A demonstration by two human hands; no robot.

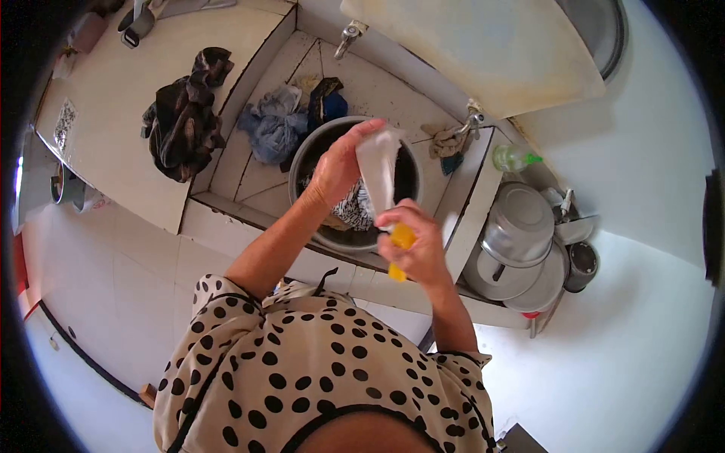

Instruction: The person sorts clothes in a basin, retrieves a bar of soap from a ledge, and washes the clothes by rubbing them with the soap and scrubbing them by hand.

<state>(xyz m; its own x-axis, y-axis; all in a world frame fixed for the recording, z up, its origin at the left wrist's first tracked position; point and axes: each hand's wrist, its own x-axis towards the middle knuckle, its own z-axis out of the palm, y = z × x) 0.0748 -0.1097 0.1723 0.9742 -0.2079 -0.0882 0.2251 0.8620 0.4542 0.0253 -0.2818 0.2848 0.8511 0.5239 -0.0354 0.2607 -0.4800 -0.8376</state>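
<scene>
Over a round metal basin [300, 177] in the tiled sink, my left hand [338, 167] holds the upper part of a white cloth [377, 162], its fingers stretched along the cloth's top edge. My right hand [415, 245] is closed around a yellow object [402, 238], possibly a bar of soap or a brush handle, at the cloth's lower end. Black-and-white patterned fabric [353, 210] lies inside the basin, partly hidden by my hands and the white cloth.
A dark crumpled cloth [183, 121] lies on the left counter. Bluish plastic bags [278, 124] sit in the sink, left of the basin. Two taps [350, 36] are on the back wall. Metal pots and lids [519, 219] and a green-capped bottle [513, 158] stand at right.
</scene>
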